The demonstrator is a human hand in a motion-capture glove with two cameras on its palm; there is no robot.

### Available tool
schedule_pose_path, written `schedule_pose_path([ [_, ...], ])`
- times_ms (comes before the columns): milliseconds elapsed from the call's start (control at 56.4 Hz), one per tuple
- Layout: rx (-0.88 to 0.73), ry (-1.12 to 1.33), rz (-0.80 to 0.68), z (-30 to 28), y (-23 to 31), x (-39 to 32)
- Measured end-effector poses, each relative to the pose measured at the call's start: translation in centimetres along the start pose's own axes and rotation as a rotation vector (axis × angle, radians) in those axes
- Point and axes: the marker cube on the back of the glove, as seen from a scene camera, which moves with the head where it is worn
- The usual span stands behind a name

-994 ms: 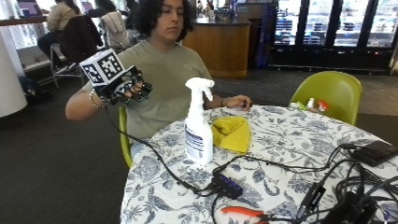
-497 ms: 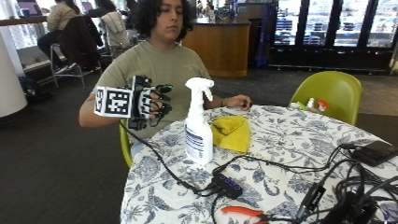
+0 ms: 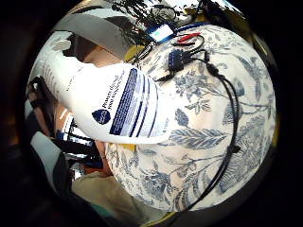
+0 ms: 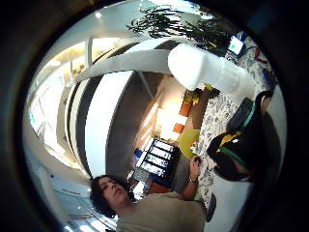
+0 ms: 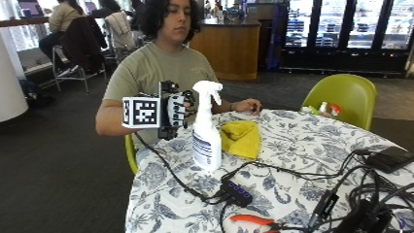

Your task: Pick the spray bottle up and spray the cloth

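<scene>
Gloved right hand [image 5: 176, 110], fingers apart, now lowered from upper left to spray bottle [image 5: 206, 127] neck at centre frame; grasp imminent, yellow cloth [image 5: 240, 138] unsprayed.

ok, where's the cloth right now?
Outside view: the yellow cloth lies on the table, just behind the spray bottle on the side away from the gloved hand.

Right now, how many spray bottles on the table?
1. The white spray bottle stands upright near the table's edge, beside the yellow cloth, with the gloved right hand next to it. None hidden that I can tell.
</scene>
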Motion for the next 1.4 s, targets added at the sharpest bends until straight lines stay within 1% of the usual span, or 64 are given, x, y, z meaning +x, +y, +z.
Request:
schedule_pose_path([
  [142,0.012,0.032,0.015,-0.6,0.6,-0.2],
  [213,-0.029,0.061,0.032,-1.4,1.6,-0.2],
  [408,-0.174,0.132,0.014,-3.8,7.0,-0.3],
  [515,-0.2,0.192,-0.016,-5.7,10.0,-0.2],
  [621,-0.222,0.227,0.002,-7.5,12.7,0.1],
  [674,-0.214,0.247,0.001,-8.4,13.9,0.6],
  [799,-0.129,0.309,0.016,-10.2,16.8,1.6],
  [852,-0.126,0.338,0.027,-11.1,17.8,1.8],
  [958,-0.112,0.405,0.005,-12.2,19.2,2.2],
  [1065,-0.002,0.441,-0.02,-12.0,18.5,2.6],
  [1153,-0.094,0.438,-0.008,-11.7,18.3,2.1],
  [1242,-0.063,0.429,-0.051,-10.7,16.4,1.7],
  [1402,-0.091,0.361,-0.129,-7.9,11.2,0.9],
])
